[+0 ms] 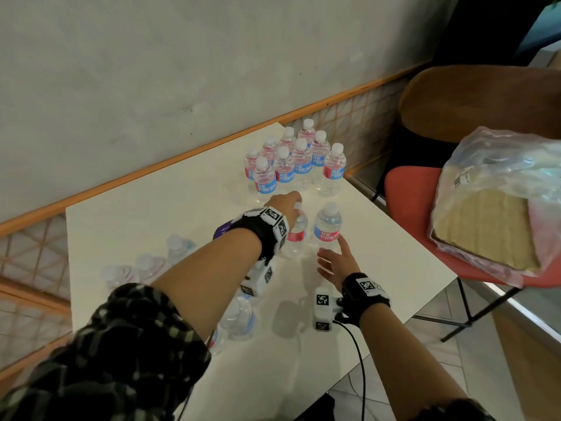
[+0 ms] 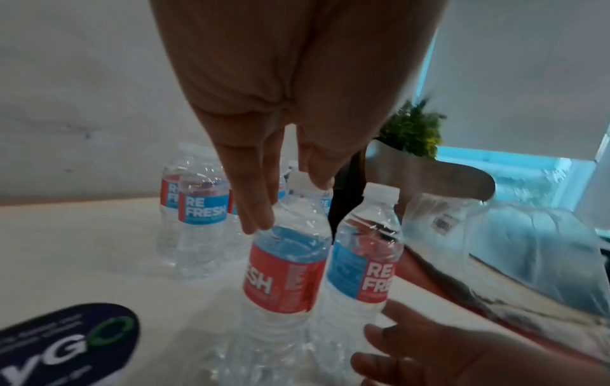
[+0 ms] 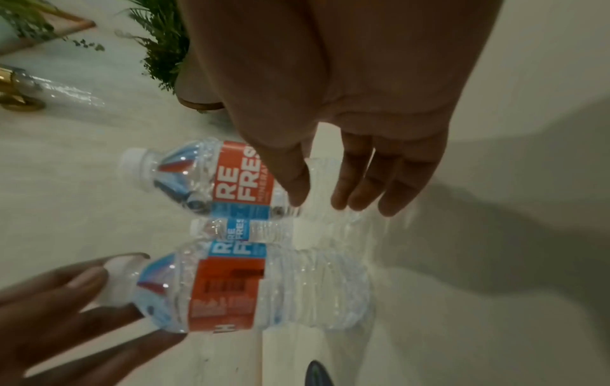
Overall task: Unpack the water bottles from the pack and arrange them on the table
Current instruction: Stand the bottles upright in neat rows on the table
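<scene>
Two clear water bottles with red and blue labels stand side by side mid-table. My left hand [image 1: 287, 200] reaches over the left bottle [image 1: 297, 235] and pinches it at the cap and shoulder, thumb and fingers [image 2: 261, 214] either side of the neck. The right bottle [image 1: 328, 230] stands free. My right hand [image 1: 334, 259] hovers just in front of its base, fingers [image 3: 350, 198] spread and straight, holding nothing. Several more bottles [image 1: 294, 165] stand grouped at the far end of the white table [image 1: 379, 284].
Several blurred bottles [image 1: 145, 268] sit at the table's left side, another bottle [image 1: 239, 317] under my left forearm. A dark round sticker [image 2: 66, 344] lies left of the two bottles. The plastic wrap with a cardboard tray [image 1: 501, 214] rests on a red chair [image 1: 406, 192] at right.
</scene>
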`<state>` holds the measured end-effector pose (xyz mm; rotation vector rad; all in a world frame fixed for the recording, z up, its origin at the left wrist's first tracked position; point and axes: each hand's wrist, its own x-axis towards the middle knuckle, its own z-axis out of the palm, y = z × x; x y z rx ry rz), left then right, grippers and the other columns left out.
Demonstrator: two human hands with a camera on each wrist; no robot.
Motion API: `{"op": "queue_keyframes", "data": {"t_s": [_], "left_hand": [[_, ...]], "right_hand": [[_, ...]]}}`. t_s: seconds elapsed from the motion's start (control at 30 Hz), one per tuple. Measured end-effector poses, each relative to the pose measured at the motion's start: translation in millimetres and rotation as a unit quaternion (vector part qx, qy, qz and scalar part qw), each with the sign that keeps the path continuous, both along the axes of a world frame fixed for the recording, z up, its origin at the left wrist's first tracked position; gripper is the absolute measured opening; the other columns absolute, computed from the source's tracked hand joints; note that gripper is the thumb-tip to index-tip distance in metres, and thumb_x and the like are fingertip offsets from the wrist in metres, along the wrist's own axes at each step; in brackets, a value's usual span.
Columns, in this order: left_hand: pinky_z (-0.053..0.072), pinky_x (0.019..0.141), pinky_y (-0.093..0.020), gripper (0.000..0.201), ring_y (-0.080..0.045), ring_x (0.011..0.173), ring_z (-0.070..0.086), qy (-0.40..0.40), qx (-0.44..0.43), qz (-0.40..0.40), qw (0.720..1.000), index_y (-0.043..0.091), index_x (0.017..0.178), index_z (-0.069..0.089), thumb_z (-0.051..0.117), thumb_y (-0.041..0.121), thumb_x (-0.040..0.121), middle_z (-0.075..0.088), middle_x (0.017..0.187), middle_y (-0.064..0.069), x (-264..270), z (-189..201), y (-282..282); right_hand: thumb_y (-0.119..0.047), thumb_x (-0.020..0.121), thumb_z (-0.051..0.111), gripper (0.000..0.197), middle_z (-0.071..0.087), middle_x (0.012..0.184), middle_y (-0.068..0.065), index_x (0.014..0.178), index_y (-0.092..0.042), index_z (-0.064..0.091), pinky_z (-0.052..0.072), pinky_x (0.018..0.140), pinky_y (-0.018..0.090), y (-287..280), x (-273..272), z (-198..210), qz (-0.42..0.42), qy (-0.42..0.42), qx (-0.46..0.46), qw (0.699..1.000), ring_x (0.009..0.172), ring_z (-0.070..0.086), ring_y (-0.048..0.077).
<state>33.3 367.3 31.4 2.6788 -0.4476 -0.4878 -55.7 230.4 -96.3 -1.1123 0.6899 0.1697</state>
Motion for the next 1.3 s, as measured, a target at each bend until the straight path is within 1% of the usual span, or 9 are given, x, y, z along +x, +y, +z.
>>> {"op": "queue_keyframes", "data": {"t_s": [0.2,0.3,0.43,0.6,0.73,0.87,1.1,1.23,1.3], "left_hand": [[0.043,0.085,-0.040,0.037,-0.036,0.111,0.053,0.031,0.018,0.057,0.998,0.010,0.124,0.043,0.053,0.027,0.092,0.050,0.123,-0.017,12,-23,-33],[0.042,0.088,-0.040,0.040,-0.039,0.114,0.051,0.020,-0.073,0.145,0.987,0.005,0.128,0.042,0.051,0.025,0.094,0.048,0.127,-0.020,7,-35,-45],[0.039,0.095,-0.035,0.046,-0.033,0.119,0.049,-0.021,-0.188,0.207,0.960,0.006,0.134,0.042,0.054,0.025,0.094,0.047,0.131,-0.018,-1,-52,-49],[0.041,0.089,-0.026,0.042,-0.024,0.108,0.054,-0.041,-0.327,0.282,0.901,0.009,0.131,0.039,0.052,0.027,0.095,0.052,0.125,-0.012,-10,-79,-49],[0.050,0.092,-0.051,0.046,-0.030,0.109,0.055,-0.052,-0.398,0.328,0.855,0.017,0.130,0.032,0.048,0.039,0.093,0.049,0.124,-0.013,-5,-89,-50],[0.054,0.089,-0.050,0.047,-0.030,0.112,0.055,-0.051,-0.443,0.325,0.834,0.022,0.132,0.030,0.049,0.040,0.094,0.042,0.131,-0.010,2,-91,-59],[0.053,0.094,-0.043,0.078,-0.022,0.122,0.051,-0.025,-0.423,0.332,0.843,0.025,0.136,0.031,0.065,0.054,0.073,0.039,0.139,-0.004,4,-105,-53],[0.043,0.100,-0.028,0.075,-0.020,0.121,0.053,0.024,-0.354,0.287,0.890,0.018,0.137,0.033,0.075,0.008,0.075,0.050,0.135,-0.006,-1,-116,-42],[0.039,0.104,-0.030,0.073,-0.025,0.126,0.050,0.016,-0.306,0.288,0.907,0.012,0.140,0.032,0.070,0.004,0.079,0.050,0.137,-0.010,1,-120,-40]], "right_hand": [[-0.020,0.087,0.065,0.061,0.053,0.078,0.007,0.139,-0.035,0.036,0.049,0.063,0.030,-28,23,-22,0.061,0.018,-0.174,0.983,0.067,0.050,0.017],[-0.025,0.083,0.070,0.067,0.051,0.096,0.013,0.141,-0.031,0.037,0.043,0.054,0.025,-35,35,-29,0.095,0.011,-0.219,0.971,0.069,0.051,0.019],[-0.029,0.080,0.073,0.070,0.045,0.122,0.014,0.141,-0.029,0.039,0.053,0.071,0.035,-42,46,-37,0.120,-0.002,-0.268,0.956,0.101,0.057,0.032],[-0.040,0.077,0.073,0.072,0.044,0.129,0.015,0.140,-0.035,0.039,0.051,0.091,0.051,-48,58,-48,0.169,-0.025,-0.314,0.934,0.108,0.055,0.031],[-0.039,0.080,0.072,0.071,0.040,0.127,0.012,0.141,-0.034,0.037,0.050,0.094,0.050,-50,67,-47,0.179,-0.028,-0.321,0.930,0.109,0.052,0.028],[-0.037,0.081,0.071,0.069,0.038,0.127,0.012,0.141,-0.033,0.037,0.049,0.095,0.049,-54,72,-47,0.197,-0.036,-0.325,0.924,0.109,0.051,0.027],[-0.039,0.081,0.070,0.070,0.034,0.121,0.007,0.142,-0.036,0.035,0.048,0.096,0.050,-55,82,-46,0.202,-0.031,-0.324,0.924,0.111,0.052,0.030],[-0.036,0.085,0.066,0.069,0.032,0.129,0.011,0.145,-0.031,0.031,0.039,0.106,0.039,-55,88,-44,0.203,-0.032,-0.339,0.918,0.120,0.046,0.029],[-0.036,0.087,0.065,0.069,0.032,0.130,0.012,0.146,-0.031,0.029,0.036,0.105,0.034,-55,91,-43,0.207,-0.034,-0.347,0.914,0.119,0.046,0.029]]}}
